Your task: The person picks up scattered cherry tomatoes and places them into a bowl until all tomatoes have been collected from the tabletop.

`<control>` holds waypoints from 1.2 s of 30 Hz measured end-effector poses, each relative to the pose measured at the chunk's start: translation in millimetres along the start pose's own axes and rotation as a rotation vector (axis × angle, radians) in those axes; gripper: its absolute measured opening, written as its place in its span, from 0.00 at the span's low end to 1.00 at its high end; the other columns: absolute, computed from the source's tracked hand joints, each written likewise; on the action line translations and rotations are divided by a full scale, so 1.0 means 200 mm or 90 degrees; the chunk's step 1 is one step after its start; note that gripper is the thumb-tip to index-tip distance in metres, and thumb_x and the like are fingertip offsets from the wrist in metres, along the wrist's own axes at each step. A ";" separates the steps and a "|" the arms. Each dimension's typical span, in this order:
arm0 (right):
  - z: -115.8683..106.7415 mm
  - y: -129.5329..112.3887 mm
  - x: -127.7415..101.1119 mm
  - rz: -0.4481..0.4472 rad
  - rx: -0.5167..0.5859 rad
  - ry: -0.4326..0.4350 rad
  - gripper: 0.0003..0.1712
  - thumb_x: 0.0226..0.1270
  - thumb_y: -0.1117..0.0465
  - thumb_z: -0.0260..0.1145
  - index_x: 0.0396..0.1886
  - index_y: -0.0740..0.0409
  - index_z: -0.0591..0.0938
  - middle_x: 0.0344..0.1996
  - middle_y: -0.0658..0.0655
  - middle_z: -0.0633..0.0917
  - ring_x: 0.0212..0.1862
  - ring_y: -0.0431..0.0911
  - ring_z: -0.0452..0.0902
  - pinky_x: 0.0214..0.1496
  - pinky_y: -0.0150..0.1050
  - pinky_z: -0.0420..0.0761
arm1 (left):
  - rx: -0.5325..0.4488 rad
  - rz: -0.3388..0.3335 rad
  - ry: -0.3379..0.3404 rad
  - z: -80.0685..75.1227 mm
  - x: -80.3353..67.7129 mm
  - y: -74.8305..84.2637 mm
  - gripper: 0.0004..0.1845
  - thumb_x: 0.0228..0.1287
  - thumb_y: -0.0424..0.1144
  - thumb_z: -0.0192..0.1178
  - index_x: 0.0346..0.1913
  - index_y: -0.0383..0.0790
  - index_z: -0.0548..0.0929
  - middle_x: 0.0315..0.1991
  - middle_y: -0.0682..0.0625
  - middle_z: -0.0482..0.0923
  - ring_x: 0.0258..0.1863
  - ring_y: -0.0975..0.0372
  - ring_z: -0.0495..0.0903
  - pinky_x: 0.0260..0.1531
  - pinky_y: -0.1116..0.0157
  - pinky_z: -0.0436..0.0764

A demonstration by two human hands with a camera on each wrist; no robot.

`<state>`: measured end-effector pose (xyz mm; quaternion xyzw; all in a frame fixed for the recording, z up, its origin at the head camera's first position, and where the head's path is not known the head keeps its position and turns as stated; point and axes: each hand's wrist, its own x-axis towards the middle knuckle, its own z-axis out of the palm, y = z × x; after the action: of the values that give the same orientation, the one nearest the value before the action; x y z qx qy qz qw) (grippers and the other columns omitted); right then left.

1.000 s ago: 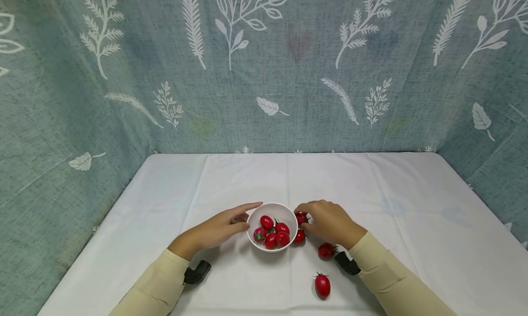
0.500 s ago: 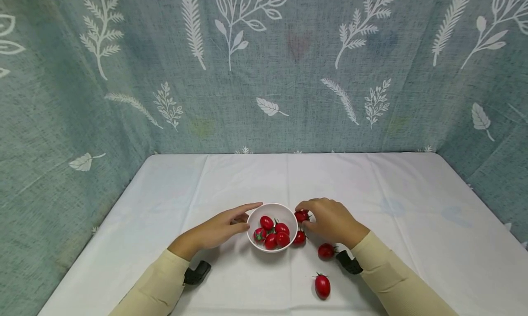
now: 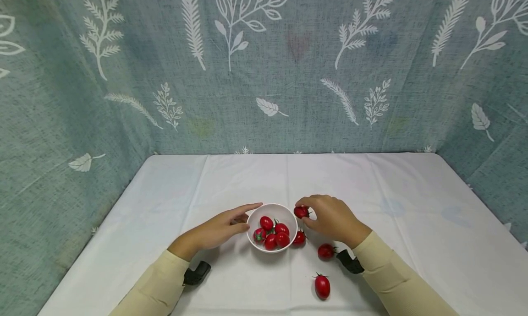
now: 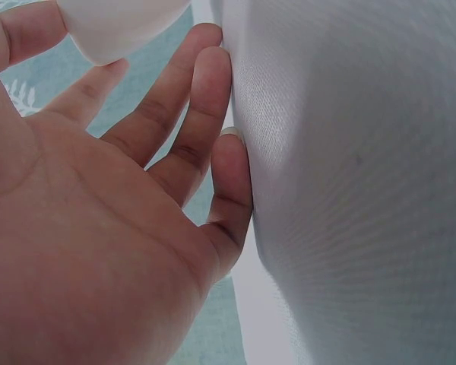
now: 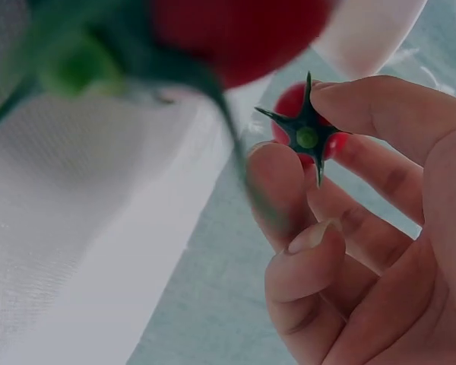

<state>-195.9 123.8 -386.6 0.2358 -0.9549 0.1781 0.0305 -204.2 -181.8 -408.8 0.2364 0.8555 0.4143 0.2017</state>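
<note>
A white bowl [image 3: 275,210] holding several red cherry tomatoes [image 3: 271,241] stands on the white cloth. My left hand [image 3: 216,228] touches its left side, thumb and index finger spread along the wall; in the left wrist view the other fingers rest loosely against the cloth. My right hand [image 3: 332,220] pinches one cherry tomato [image 3: 301,212] between thumb and fingers, just right of the rim and apparently off the cloth. Its green star-shaped calyx [image 5: 307,138] faces the right wrist camera. Below that hand, another tomato [image 3: 299,238] lies close against the bowl's right side.
Two more tomatoes lie on the table: one [image 3: 326,251] beside the right wrist strap [image 3: 349,262], another [image 3: 322,286] nearer the front. A blurred tomato [image 5: 239,34] fills the top of the right wrist view. Patterned green curtains [image 3: 264,123] enclose the back and sides.
My right hand has risen slightly and moved away from the front, lifting the pinched cherry tomato with it. The left hand and the bowl have stayed in place.
</note>
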 end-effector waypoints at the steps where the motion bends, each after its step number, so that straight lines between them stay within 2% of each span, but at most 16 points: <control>1: 0.00 0.00 0.00 -0.003 -0.001 0.005 0.17 0.59 0.60 0.75 0.49 0.49 0.86 0.41 0.47 0.88 0.42 0.44 0.83 0.40 0.43 0.83 | 0.000 0.000 0.000 0.00 0.00 0.00 0.30 0.74 0.41 0.53 0.76 0.63 0.63 0.54 0.50 0.81 0.58 0.58 0.78 0.61 0.52 0.74; 9: -0.02 -0.02 -0.02 -0.037 -0.008 0.060 0.20 0.59 0.59 0.75 0.52 0.49 0.85 0.44 0.49 0.88 0.45 0.47 0.85 0.43 0.45 0.84 | 0.001 0.000 0.001 0.00 0.00 0.00 0.30 0.74 0.41 0.53 0.75 0.64 0.64 0.54 0.51 0.81 0.58 0.58 0.78 0.61 0.51 0.74; 18: -0.05 -0.08 -0.04 -0.066 0.022 0.108 0.22 0.59 0.60 0.75 0.55 0.46 0.85 0.46 0.49 0.89 0.45 0.46 0.86 0.42 0.42 0.84 | 0.006 0.013 -0.003 0.00 -0.01 0.01 0.30 0.74 0.41 0.52 0.76 0.60 0.64 0.54 0.49 0.81 0.57 0.57 0.78 0.60 0.52 0.75; 27: -0.03 -0.14 -0.05 -0.097 -0.003 0.102 0.22 0.58 0.57 0.76 0.54 0.46 0.85 0.45 0.49 0.88 0.40 0.44 0.86 0.40 0.39 0.85 | 0.013 0.013 -0.001 0.00 -0.01 0.01 0.30 0.74 0.42 0.52 0.76 0.62 0.63 0.55 0.49 0.82 0.57 0.57 0.79 0.59 0.51 0.75; 32: -0.01 -0.16 -0.05 -0.105 -0.007 0.077 0.22 0.61 0.55 0.75 0.55 0.48 0.85 0.45 0.49 0.88 0.40 0.44 0.86 0.40 0.40 0.84 | 0.015 0.012 -0.001 0.00 -0.01 0.00 0.30 0.75 0.42 0.52 0.76 0.62 0.63 0.54 0.51 0.82 0.57 0.58 0.79 0.59 0.51 0.75; 36: -0.01 -0.17 -0.05 -0.095 -0.002 0.052 0.21 0.62 0.55 0.74 0.55 0.46 0.85 0.46 0.49 0.88 0.42 0.44 0.85 0.43 0.43 0.84 | 0.009 0.007 -0.003 0.00 -0.01 0.00 0.30 0.74 0.42 0.52 0.76 0.64 0.63 0.54 0.51 0.81 0.57 0.58 0.78 0.60 0.51 0.75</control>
<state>-171.0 101.9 -375.9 0.2987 -0.9329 0.1834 0.0828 -202.9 -182.4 -408.3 0.2434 0.8565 0.4091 0.1996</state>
